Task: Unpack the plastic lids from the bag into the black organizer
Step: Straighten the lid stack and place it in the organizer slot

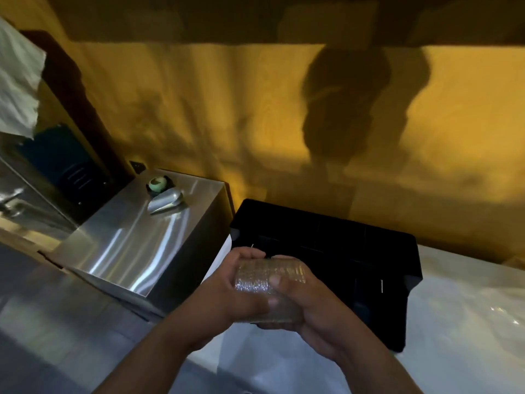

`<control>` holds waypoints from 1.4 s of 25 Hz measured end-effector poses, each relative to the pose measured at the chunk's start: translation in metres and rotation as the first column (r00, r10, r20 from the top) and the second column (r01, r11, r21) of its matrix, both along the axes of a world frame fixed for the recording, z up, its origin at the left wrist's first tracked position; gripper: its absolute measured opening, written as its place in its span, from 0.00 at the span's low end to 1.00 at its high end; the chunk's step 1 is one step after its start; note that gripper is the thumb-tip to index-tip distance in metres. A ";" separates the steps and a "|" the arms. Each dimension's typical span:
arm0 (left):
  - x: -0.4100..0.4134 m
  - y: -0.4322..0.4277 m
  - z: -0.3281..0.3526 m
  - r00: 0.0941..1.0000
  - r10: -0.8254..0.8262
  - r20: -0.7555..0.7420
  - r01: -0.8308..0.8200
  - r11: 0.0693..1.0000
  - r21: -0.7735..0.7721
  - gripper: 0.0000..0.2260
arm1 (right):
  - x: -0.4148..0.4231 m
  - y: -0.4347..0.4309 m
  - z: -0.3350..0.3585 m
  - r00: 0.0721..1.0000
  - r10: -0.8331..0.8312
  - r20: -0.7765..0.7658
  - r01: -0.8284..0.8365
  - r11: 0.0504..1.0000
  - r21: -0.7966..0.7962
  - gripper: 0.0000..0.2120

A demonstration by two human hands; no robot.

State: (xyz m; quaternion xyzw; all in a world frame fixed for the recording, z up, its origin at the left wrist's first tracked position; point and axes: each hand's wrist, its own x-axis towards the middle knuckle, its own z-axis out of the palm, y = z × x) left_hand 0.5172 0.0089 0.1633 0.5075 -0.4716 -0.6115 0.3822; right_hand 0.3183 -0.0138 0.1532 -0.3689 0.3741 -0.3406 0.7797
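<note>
Lids (pixel 267 282) between hands, before organizer (pixel 341 243)

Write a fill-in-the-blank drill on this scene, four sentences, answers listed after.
1. The stack of clear lids is held by ____ hands, the left hand and the right hand.
2. The organizer behind the stack is ____ in colour.
3. The metal scoop lies on a ____ steel box.
4. The wall behind is ____.

Answers: both; black; stainless; yellow
</note>
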 end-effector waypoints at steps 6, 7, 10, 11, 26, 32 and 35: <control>0.020 -0.021 -0.022 0.988 0.035 -0.147 -0.031 0.999 0.033 0.35 | 0.018 -0.014 -0.010 0.998 -0.056 -0.014 0.056 0.998 -0.004 0.28; 0.025 -0.025 -0.025 0.986 0.033 -0.163 -0.028 0.999 0.034 0.34 | 0.025 -0.017 -0.012 0.996 -0.084 -0.026 0.084 0.996 0.001 0.26; 0.045 -0.036 -0.028 0.986 0.015 -0.166 -0.010 0.999 0.030 0.33 | 0.050 -0.017 -0.016 0.983 -0.170 -0.070 0.171 0.985 0.021 0.22; 0.054 -0.039 -0.028 0.988 -0.014 -0.156 0.019 0.999 0.033 0.34 | 0.060 -0.016 -0.017 0.978 -0.190 -0.086 0.193 0.981 0.029 0.22; 0.134 -0.076 -0.051 0.955 -0.064 -0.290 0.085 0.994 0.061 0.31 | 0.143 -0.026 -0.018 0.960 -0.269 -0.070 0.274 0.959 0.076 0.35; 0.139 -0.080 -0.061 0.948 -0.014 -0.319 0.054 0.992 0.115 0.29 | 0.140 -0.029 -0.032 0.956 -0.280 -0.091 0.290 0.948 0.128 0.33; 0.142 -0.084 -0.068 0.952 0.024 -0.305 0.022 0.989 0.147 0.30 | 0.142 -0.035 -0.038 0.961 -0.251 -0.115 0.264 0.957 0.122 0.32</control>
